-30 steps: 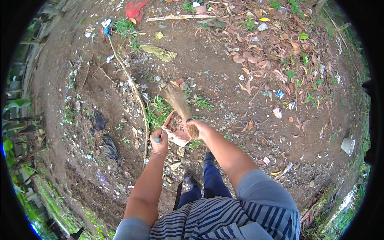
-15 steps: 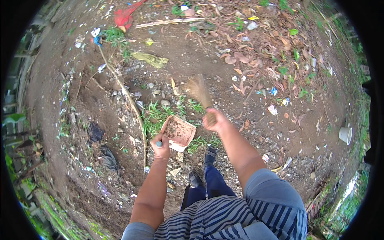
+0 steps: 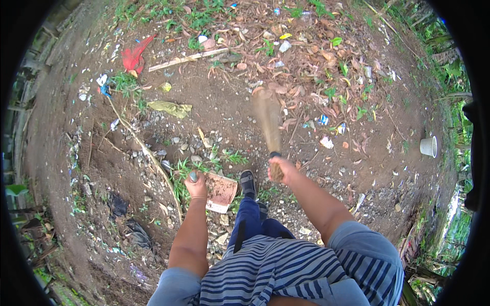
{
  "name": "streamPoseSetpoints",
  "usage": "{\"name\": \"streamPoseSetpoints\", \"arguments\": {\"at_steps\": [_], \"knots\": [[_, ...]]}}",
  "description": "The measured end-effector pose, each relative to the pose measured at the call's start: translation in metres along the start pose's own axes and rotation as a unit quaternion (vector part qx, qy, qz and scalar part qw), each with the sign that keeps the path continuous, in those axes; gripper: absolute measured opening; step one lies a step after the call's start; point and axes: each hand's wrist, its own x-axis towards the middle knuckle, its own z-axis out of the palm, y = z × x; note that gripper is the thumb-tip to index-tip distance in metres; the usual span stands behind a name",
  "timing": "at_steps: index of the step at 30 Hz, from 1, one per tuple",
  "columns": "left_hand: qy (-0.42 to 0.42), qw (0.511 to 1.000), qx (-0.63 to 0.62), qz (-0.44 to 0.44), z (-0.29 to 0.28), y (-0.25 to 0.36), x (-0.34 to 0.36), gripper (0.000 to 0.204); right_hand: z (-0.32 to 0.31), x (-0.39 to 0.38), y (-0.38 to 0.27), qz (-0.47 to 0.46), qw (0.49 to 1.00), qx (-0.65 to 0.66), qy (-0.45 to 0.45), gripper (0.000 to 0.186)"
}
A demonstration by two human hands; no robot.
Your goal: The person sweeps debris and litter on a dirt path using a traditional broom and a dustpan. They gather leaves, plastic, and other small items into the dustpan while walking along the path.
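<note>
The dustpan [image 3: 222,191] lies right of the stick [image 3: 148,151], left of the broom [image 3: 271,130] and the bucket [image 3: 429,147].

Held a pink dustpan [image 3: 222,193] by its handle [image 3: 193,176] in the left hand [image 3: 197,187]; gripped a blurred broom [image 3: 271,130] in the right hand [image 3: 288,172], right of the dustpan; had one dark shoe [image 3: 248,184] just beside it.

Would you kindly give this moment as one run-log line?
left hand: pink dustpan by its handle; right hand: soft broom, motion-blurred, apart from dustpan; green weeds: near dustpan
</note>
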Motion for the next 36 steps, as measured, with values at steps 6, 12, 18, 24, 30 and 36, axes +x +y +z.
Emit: {"name": "streamPoseSetpoints", "arguments": {"at_steps": [6,12,18,24,30,36], "knots": [[0.013,0.992,0.123,0.004,0.034,0.016,0.052,0.024,0.038,-0.006,0.006,0.124,0.983,-0.128,-0.031,0.027],[-0.026,0.998,0.049,-0.018,0.04,0.055,0.102,0.023,0.051,0.002,-0.038,0.076,0.989,-0.12,-0.035,0.024],[-0.085,0.993,-0.076,-0.014,0.039,0.125,0.124,0.03,0.079,0.014,-0.091,0.083,0.994,0.029,-0.067,0.019],[-0.096,0.991,-0.091,0.01,0.096,0.137,0.163,0.03,0.133,0.051,-0.14,0.122,0.968,0.15,-0.162,0.019],[-0.088,0.992,-0.087,0.032,0.184,0.12,0.201,0.031,0.047,0.093,-0.251,0.076,0.959,0.274,-0.014,0.024],[-0.123,0.986,-0.041,0.106,0.252,0.123,0.226,0.034,-0.031,0.082,-0.309,-0.106,0.986,0.115,0.064,0.02]]}}
